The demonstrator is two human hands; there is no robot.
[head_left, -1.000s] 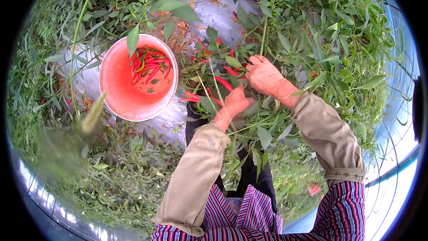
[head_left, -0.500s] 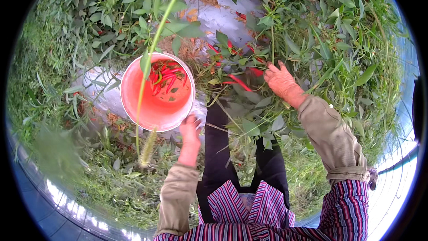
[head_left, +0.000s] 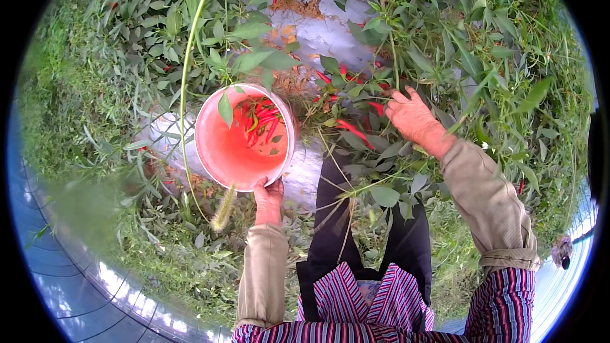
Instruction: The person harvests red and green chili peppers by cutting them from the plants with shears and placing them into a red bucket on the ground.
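Note:
My left hand [head_left: 269, 201] is closed on the near rim of a pink-red bucket [head_left: 213, 159], which is tilted so that its mouth faces me. Red chili peppers [head_left: 262, 121], one greenish pod and a few loose leaves lie inside it. My right hand [head_left: 416, 121] reaches in among the leaves of a pepper plant [head_left: 384, 149], fingers apart, its fingertips partly hidden by foliage beside a stem. Close to its fingers more red chili peppers [head_left: 356, 133] show on the plant, between bucket and hand.
A long grass stalk [head_left: 185, 82] with a bristly seed head [head_left: 223, 209] hangs in front of the bucket's left side. Pale ground sheeting [head_left: 327, 35] shows between the plants. Dense leafy plants [head_left: 489, 57] stand on both sides. My dark-trousered legs [head_left: 333, 228] are below the bucket.
My left hand has shifted left along the bucket's near rim and now grips it. The whole view has shifted slightly. My right hand stays among the same leaves.

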